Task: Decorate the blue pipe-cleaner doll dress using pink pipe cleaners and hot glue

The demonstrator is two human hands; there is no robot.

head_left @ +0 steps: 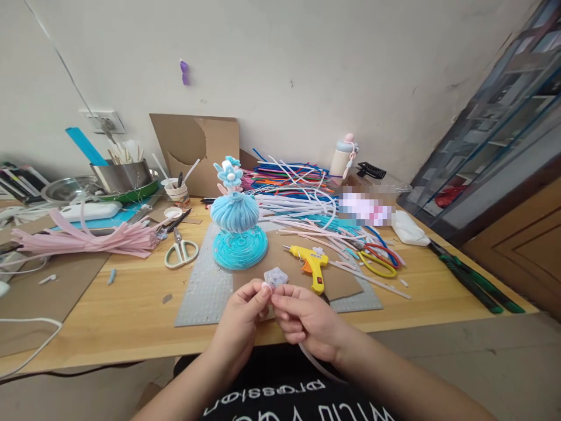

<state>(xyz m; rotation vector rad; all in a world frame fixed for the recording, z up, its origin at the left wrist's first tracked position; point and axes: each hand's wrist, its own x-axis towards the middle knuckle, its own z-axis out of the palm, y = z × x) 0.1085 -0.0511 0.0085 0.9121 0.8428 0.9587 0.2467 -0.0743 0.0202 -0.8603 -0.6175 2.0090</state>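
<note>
A pale strip (315, 363) is near the table's front edge (144, 349), pinched by closed fingertips of both left hand (242, 310) and right hand (307, 316) — its tail hangs below. Just beyond is a whitish piece (276, 276) — then a yellow glue gun (316, 266).

A craft workspace is indicated by the wooden tabletop (142, 298), on which bundled pipe cleaners (291, 206) and a yellow glue gun (316, 266) are spread right of centre and scissors (178, 243) are laid left of centre.
</note>
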